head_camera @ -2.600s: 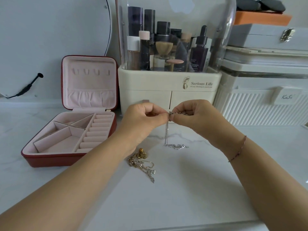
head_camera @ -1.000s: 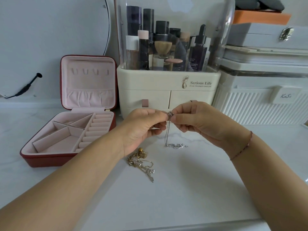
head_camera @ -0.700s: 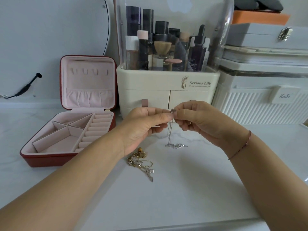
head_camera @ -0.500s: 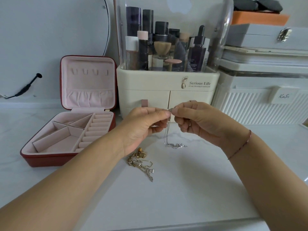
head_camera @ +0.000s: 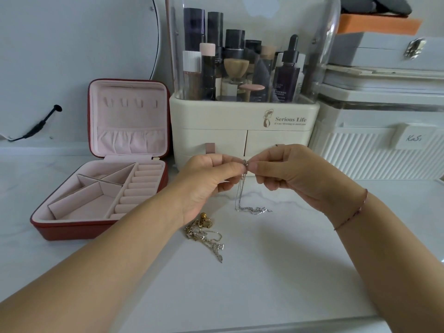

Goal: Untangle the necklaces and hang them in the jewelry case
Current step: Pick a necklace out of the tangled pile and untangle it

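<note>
Necklaces [head_camera: 252, 209] lie right of the open case [head_camera: 72, 228] on a white surface [head_camera: 264, 296], whose near edge is cut by the frame. Behind and right of the case stands a cream organizer [head_camera: 240, 126]. Bottles [head_camera: 209, 68], a dropper bottle [head_camera: 287, 75] and a brush [head_camera: 234, 67] stand in it behind a clear cover [head_camera: 322, 44], most labels too blurred to read. Further right of the case, a ribbed white box [head_camera: 374, 162] runs out of view. The case is red, its lid [head_camera: 127, 131] upright. The tray shows pink dividers and ring rolls, the lid a row of hooks above a gathered pocket. Right of the case, above the surface, the left hand [head_camera: 206, 186] and right hand [head_camera: 293, 179] meet fingertip to fingertip, both pinching the top of a silver chain [head_camera: 241, 193]. The pinched bit is mostly hidden: knot or clasp, I cannot tell. The chain hangs down, its end bunched on the surface. A gold tangle [head_camera: 204, 230] lies nearer the case, partly hidden under the left wrist.
</note>
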`<state>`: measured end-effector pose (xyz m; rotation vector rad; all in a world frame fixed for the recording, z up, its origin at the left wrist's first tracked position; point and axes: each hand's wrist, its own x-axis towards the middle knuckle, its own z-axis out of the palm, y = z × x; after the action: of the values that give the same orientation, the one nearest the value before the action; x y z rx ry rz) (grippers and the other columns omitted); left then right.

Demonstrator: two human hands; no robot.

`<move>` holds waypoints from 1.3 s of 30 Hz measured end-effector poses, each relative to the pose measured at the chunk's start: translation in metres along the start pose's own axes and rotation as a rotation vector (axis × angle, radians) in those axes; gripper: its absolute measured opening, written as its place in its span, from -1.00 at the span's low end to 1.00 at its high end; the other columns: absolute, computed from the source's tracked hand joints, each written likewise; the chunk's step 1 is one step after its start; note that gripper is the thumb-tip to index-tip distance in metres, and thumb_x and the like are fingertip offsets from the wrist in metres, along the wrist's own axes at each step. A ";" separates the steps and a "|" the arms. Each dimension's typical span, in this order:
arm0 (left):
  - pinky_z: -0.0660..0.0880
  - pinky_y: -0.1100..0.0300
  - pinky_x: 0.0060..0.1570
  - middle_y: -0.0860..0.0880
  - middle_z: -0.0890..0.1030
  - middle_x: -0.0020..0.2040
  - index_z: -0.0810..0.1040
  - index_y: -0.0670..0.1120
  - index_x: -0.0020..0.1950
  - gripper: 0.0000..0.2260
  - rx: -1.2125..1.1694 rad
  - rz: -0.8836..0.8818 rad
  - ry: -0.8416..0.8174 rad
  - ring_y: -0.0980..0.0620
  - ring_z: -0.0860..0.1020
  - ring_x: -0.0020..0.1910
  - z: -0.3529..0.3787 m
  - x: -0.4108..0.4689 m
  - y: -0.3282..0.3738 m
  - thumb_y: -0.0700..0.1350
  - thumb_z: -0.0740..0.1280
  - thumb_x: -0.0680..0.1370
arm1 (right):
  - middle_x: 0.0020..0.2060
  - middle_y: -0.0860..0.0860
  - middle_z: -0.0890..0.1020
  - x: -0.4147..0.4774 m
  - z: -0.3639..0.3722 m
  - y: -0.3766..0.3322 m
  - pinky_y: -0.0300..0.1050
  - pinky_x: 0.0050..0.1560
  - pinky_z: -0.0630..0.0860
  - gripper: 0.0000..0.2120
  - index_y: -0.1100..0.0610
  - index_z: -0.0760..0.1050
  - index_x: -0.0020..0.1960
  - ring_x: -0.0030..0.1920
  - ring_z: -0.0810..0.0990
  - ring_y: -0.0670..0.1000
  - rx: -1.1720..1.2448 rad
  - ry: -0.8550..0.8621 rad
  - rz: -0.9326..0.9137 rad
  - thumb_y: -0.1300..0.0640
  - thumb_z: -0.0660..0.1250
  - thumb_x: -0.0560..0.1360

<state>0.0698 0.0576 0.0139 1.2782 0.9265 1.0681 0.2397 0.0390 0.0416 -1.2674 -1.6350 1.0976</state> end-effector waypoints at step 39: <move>0.42 0.17 -0.16 -0.06 0.53 -0.27 0.40 -0.08 -0.30 -0.92 -0.287 -0.083 -0.099 0.04 0.52 -0.31 -0.020 0.009 0.004 -0.15 0.28 0.25 | -0.28 0.08 0.63 0.008 -0.014 0.003 -0.11 -0.11 0.62 -0.88 0.18 0.40 -0.20 -0.24 0.65 0.05 0.926 0.109 0.101 0.20 0.13 0.48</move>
<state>0.0530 0.0721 0.0168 1.0372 0.7161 1.0222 0.2515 0.0500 0.0439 -0.7589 -0.7855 1.5519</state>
